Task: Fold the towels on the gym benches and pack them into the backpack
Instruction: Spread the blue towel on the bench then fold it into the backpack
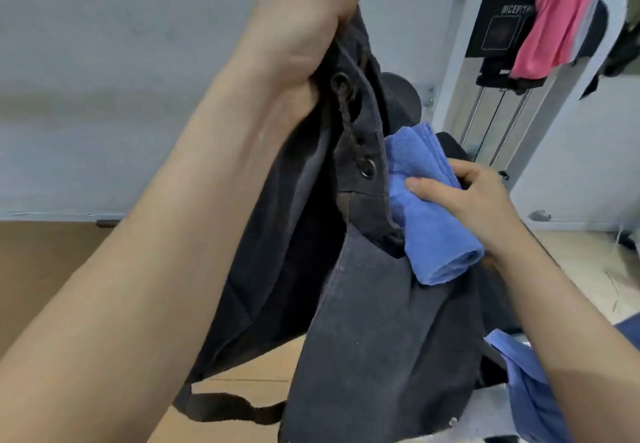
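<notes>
Backpack matt dark canvas w/ metal eyelets; blue towel soft terry.

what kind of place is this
Most likely a gym. A white weight machine carries a label starting "BICEP" and steel guide rods, and a pink towel hangs over its top. The left hand holds a dark backpack, the right hand a folded blue towel.
</notes>
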